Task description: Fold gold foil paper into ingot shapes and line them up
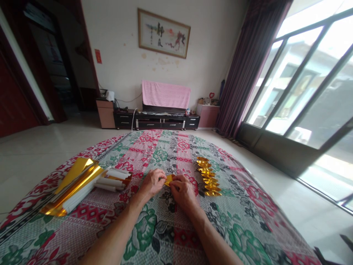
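Between my two hands is a small piece of gold foil paper (169, 180), pinched from both sides just above the patterned tablecloth (160, 154). My left hand (152, 182) is closed, its thumb and forefinger gripping the paper's left edge. On the other edge, my right hand (183, 189) pinches with thumb and bent fingers, which partly cover the paper. To the right lies a row of several folded gold paper ingots (209, 177). A stack of gold foil sheets (79, 184) rests at the left, beside several white rolled papers (111, 180).
The round table's cloth edge curves close on both sides. Beyond it stands a low black TV cabinet (161, 121) under a pink cloth (165, 94). A framed picture (164, 33) hangs on the wall. Purple curtains (242, 66) and large windows (300, 81) are at the right.
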The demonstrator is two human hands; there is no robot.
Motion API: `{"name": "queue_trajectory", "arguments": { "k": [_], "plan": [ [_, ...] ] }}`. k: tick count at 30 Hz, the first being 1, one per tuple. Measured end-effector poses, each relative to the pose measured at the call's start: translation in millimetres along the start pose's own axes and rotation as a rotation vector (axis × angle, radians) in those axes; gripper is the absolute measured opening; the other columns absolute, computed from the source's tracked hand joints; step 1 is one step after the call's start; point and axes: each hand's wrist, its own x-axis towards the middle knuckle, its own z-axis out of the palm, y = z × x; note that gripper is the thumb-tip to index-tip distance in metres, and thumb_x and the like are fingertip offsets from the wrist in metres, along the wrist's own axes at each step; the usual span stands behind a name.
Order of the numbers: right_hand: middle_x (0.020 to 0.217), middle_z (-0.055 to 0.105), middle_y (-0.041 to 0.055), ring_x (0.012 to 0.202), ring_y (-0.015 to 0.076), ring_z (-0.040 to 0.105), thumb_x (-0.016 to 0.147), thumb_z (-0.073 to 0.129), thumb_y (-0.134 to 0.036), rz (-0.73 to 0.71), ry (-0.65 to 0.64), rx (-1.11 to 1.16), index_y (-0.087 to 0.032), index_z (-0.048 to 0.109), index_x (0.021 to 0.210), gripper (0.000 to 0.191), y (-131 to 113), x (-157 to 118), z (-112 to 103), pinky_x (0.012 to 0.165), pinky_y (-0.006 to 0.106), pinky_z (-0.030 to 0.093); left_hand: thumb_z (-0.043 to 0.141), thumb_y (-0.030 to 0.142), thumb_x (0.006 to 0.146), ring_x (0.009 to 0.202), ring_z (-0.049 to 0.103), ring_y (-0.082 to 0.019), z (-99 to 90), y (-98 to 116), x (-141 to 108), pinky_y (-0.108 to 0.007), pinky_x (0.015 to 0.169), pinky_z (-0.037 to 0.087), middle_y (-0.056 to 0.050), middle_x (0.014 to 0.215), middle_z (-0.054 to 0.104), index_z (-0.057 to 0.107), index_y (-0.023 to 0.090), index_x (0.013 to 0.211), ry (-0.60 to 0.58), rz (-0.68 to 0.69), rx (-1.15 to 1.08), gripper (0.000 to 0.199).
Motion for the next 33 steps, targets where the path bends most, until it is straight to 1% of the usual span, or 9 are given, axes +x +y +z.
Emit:
{"name": "queue_trajectory", "arguments": {
  "k": [4, 7, 14, 18, 26, 33],
  "plan": [
    [0.087, 0.062, 0.0042, 0.081, 0.0135, 0.057, 0.077, 0.054, -0.015, 0.007, -0.003, 0.012, -0.022, 0.072, 0.076, 0.019, 0.0, -0.3, -0.2, 0.076, 0.023, 0.043, 0.054, 0.016, 0.073, 0.081, 0.058, -0.015, 0.2, 2.3, 0.2, -0.030, 0.080, 0.045, -0.003, 0.087, 0.066, 0.067, 0.020, 0.067, -0.001, -0.024, -0.004, 0.015],
    [0.086, 0.062, 0.0041, 0.079, 0.0134, 0.057, 0.077, 0.055, -0.015, 0.006, 0.005, 0.030, -0.022, 0.073, 0.076, 0.019, 0.7, -0.1, 0.2, 0.075, 0.022, 0.044, 0.058, 0.015, 0.070, 0.081, 0.058, -0.015, -0.6, 5.4, -0.2, -0.031, 0.080, 0.044, -0.002, 0.086, 0.066, 0.066, 0.020, 0.067, 0.002, -0.036, -0.003, 0.010],
    [0.088, 0.064, 0.0041, 0.082, 0.0138, 0.058, 0.072, 0.049, -0.004, 0.031, 0.038, 0.054, -0.020, 0.072, 0.076, 0.028, 2.5, 1.3, -1.2, 0.077, 0.022, 0.044, 0.060, 0.015, 0.068, 0.082, 0.057, -0.016, -2.8, 9.1, -2.0, -0.032, 0.081, 0.044, -0.002, 0.087, 0.065, 0.065, 0.020, 0.068, 0.009, -0.035, -0.004, 0.007],
    [0.089, 0.064, 0.0037, 0.082, 0.0132, 0.059, 0.072, 0.048, -0.005, 0.049, 0.061, 0.072, -0.019, 0.071, 0.077, 0.028, 0.8, 1.0, -2.6, 0.075, 0.021, 0.044, 0.061, 0.015, 0.067, 0.082, 0.057, -0.016, -1.4, 6.3, -1.8, -0.032, 0.081, 0.044, -0.002, 0.086, 0.065, 0.066, 0.020, 0.069, 0.021, -0.015, -0.012, 0.007],
    [0.089, 0.064, 0.0046, 0.081, 0.0142, 0.060, 0.065, 0.050, -0.004, 0.087, 0.029, 0.062, -0.018, 0.069, 0.066, 0.023, -4.0, 0.8, -5.8, 0.076, 0.022, 0.045, 0.060, 0.016, 0.069, 0.083, 0.057, -0.016, -1.7, 6.1, -1.6, -0.032, 0.081, 0.044, -0.003, 0.088, 0.065, 0.065, 0.020, 0.069, 0.013, -0.015, -0.004, 0.006],
    [0.087, 0.064, 0.0046, 0.079, 0.0138, 0.060, 0.070, 0.053, -0.009, 0.102, 0.033, 0.026, -0.018, 0.068, 0.064, 0.018, -5.0, 1.8, -3.3, 0.075, 0.022, 0.045, 0.059, 0.016, 0.069, 0.083, 0.057, -0.017, -2.7, 11.3, -1.9, -0.034, 0.082, 0.043, -0.002, 0.087, 0.065, 0.064, 0.020, 0.068, 0.015, -0.036, 0.015, 0.007]
  ]
}}
